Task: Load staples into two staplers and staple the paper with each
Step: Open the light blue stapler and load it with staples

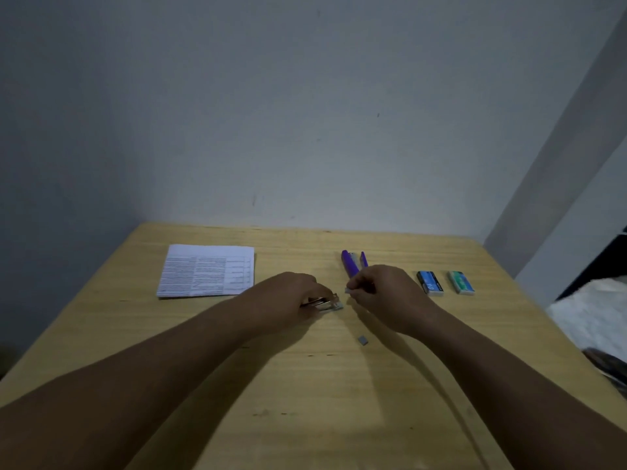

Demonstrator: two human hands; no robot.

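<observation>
Stapler (pixel 325 304), metal, lies mid-surface, gripped by left hand (pixel 294 297). Right hand (pixel 380 288) pinches staple strip (pixel 348 290) just beside it. Purple stapler (pixel 353 263) lies farther; paper (pixel 207 270) far left.

Dim, soft, slightly blurred view; my arms cast faint shadows on the tabletop (pixel 339 385); wide-angle edges bend.

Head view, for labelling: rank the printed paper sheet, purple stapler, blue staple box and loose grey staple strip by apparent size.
1. Printed paper sheet
2. Purple stapler, partly hidden
3. Blue staple box
4. Loose grey staple strip
</observation>
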